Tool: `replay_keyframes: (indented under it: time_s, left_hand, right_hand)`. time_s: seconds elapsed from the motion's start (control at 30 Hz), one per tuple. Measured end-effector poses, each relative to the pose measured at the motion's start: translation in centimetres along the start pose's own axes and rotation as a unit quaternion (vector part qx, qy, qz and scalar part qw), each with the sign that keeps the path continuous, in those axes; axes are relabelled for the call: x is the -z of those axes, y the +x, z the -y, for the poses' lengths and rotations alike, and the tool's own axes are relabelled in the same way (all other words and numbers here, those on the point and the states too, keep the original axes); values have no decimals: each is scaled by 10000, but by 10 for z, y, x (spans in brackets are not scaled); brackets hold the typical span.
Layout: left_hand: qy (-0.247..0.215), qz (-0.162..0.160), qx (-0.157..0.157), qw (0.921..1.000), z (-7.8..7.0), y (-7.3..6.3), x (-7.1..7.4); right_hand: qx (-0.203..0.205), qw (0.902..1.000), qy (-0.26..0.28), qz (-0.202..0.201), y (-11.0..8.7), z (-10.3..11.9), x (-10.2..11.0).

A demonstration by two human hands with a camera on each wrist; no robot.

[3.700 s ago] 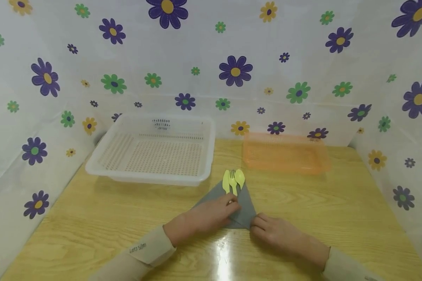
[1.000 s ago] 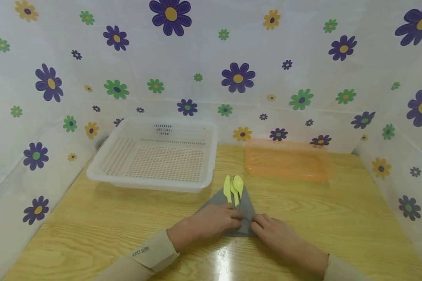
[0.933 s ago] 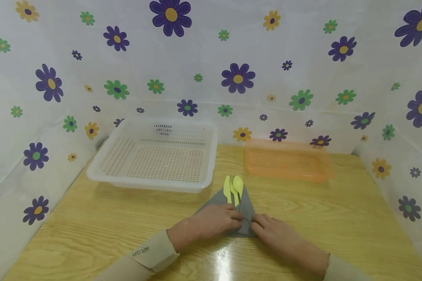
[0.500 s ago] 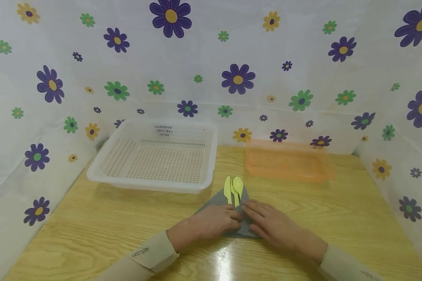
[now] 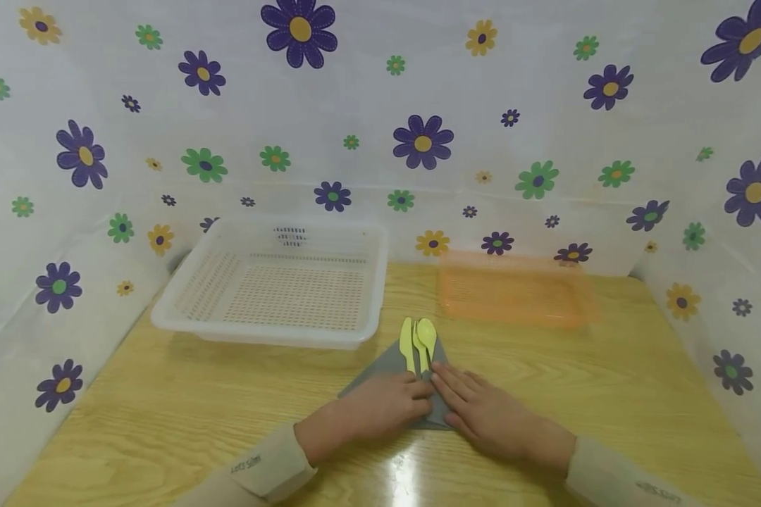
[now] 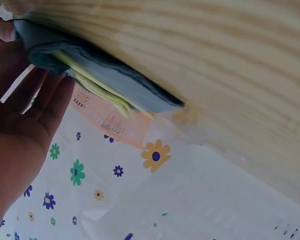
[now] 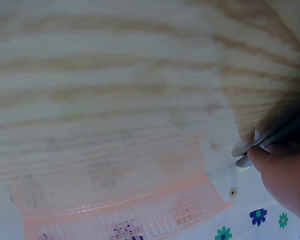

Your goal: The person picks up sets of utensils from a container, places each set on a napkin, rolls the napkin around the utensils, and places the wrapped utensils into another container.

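A folded grey cloth napkin (image 5: 380, 366) lies on the table. Out of its top fold stick a yellow knife (image 5: 407, 345), a fork (image 5: 418, 338) and a spoon (image 5: 428, 334), side by side; their lower ends are covered. My left hand (image 5: 383, 405) presses its fingertips on the napkin over the cutlery handles. In the left wrist view its fingers (image 6: 55, 105) reach fairly straight to the fold. My right hand (image 5: 488, 415) rests on the napkin's right side with its fingers straight, fingertips just below the spoon. Part of the napkin is hidden under both hands.
A white perforated basket (image 5: 266, 334) stands at the back left of the wooden table (image 5: 228, 408). At the back right is an orange basket (image 5: 514, 315). A white flower-print sheet (image 5: 355, 91) surrounds the table at the back and sides.
My right hand has moved from the napkin's lower right corner up and left onto the fold, its fingers now straighter. My left hand stays over the handles, lower than in the oldest frame.
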State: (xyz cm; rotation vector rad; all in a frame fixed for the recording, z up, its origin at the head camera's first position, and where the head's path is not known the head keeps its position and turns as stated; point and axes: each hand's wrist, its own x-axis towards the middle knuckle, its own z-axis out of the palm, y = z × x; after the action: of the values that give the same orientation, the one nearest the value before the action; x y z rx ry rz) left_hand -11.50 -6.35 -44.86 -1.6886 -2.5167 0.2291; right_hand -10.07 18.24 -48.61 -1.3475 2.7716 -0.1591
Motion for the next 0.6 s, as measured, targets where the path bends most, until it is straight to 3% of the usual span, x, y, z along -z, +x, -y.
replay_keyframes:
  time_s: [0.2, 0.4, 0.6]
  left_hand:
    - [210, 86, 15, 9997, -8, -5, 3]
    - [101, 323, 323, 9989, -15, -4, 8]
    - [-40, 313, 639, 9975, -17, 4, 12]
  right_hand:
    - [-30, 9999, -147, 61, -2, 2, -5]
    - [-91, 9997, -246, -33, -4, 2, -8]
    - [-136, 9994, 318, -90, -4, -4, -2]
